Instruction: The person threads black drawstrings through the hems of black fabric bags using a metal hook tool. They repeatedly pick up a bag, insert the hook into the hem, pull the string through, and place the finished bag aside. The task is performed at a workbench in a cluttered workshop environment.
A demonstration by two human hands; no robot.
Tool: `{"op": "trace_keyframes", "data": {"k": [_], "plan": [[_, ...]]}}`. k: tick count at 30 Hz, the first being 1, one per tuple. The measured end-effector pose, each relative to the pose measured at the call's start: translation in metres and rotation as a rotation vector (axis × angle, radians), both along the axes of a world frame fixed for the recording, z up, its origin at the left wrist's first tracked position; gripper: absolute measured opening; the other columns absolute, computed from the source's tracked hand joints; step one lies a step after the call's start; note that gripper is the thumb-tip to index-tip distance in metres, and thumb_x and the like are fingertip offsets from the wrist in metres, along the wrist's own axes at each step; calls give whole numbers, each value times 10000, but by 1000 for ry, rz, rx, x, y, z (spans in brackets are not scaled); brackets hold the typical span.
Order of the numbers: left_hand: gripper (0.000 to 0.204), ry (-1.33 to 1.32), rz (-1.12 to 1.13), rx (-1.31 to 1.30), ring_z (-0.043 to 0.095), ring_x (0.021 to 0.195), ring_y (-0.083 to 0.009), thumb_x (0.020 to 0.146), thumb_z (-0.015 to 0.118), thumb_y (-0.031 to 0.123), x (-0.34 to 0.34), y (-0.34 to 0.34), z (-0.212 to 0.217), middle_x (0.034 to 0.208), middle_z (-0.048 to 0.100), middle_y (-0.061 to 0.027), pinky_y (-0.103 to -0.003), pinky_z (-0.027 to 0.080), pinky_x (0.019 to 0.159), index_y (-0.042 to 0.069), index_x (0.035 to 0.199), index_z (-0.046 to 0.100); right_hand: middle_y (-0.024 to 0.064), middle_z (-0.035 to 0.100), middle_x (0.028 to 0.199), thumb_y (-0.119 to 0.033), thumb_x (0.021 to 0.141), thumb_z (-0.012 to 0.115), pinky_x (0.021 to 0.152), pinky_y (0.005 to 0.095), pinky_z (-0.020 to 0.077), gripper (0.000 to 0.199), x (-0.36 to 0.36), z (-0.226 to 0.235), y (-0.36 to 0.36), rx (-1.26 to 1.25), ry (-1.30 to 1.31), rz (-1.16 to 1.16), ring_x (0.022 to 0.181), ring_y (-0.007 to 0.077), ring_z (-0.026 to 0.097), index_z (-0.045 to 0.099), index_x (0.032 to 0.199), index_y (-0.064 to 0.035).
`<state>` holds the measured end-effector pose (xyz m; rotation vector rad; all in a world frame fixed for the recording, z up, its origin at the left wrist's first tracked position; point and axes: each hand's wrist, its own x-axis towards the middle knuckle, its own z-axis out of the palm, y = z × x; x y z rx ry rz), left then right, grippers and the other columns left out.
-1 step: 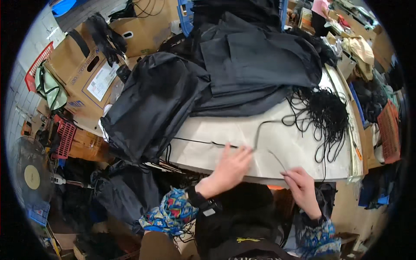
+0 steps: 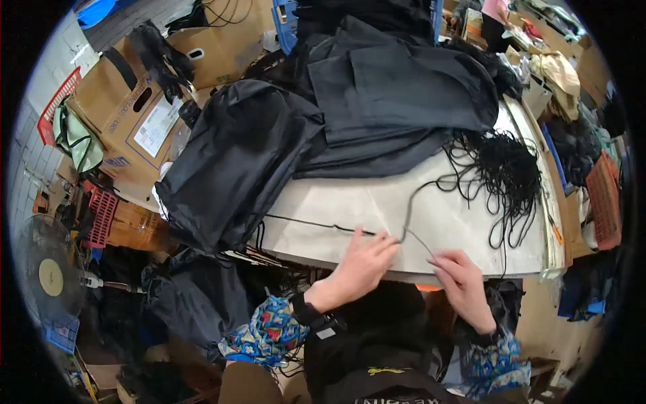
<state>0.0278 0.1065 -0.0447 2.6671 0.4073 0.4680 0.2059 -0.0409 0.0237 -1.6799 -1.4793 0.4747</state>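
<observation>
My left hand (image 2: pixel 367 261) rests low over the white tabletop (image 2: pixel 323 198), its fingers closed on a black cord (image 2: pixel 303 222). To the left, the cord runs to a black fabric bag (image 2: pixel 235 161); another length bends up from the fingers toward a tangled heap of black cords (image 2: pixel 505 175) on the right. My right hand (image 2: pixel 461 286), at the table's near edge, pinches a thin, dark, wire-like strand (image 2: pixel 420 242). Its far end points at the cord by my left fingertips; whether they touch I cannot tell.
Folded black fabric pieces (image 2: pixel 404 94) are piled at the back of the table. Cardboard boxes (image 2: pixel 145 118) stand at the left, with a fan (image 2: pixel 50 276) lower down. More black fabric (image 2: pixel 195 296) hangs below the table's left edge. A person (image 2: pixel 494 23) is far off at the upper right.
My right hand has moved left and slightly up, bringing the wire-like strand closer to my left fingers. My left hand has shifted slightly right, with the cord still in it.
</observation>
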Motion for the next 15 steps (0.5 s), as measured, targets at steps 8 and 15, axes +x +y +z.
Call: {"op": "trace_keyframes", "data": {"k": [8, 15], "plan": [[450, -94, 663, 274, 398, 1189, -324, 801, 680, 251, -71, 30, 23, 1209, 495, -135, -495, 247, 1045, 45, 1179, 546, 193, 561, 1048, -106, 885, 568, 702, 400, 491, 170, -29, -45, 81, 63, -67, 157, 827, 372, 596, 597, 1010, 7], [178, 20, 409, 171, 474, 1088, -264, 773, 693, 140, -128, 49, 16, 1036, 564, -74, -457, 260, 1043, 80, 909, 594, 161, 519, 933, -152, 875, 583, 682, 412, 461, 170, -38, -52, 83, -143, -256, 216, 784, 356, 565, 540, 975, -22]]}}
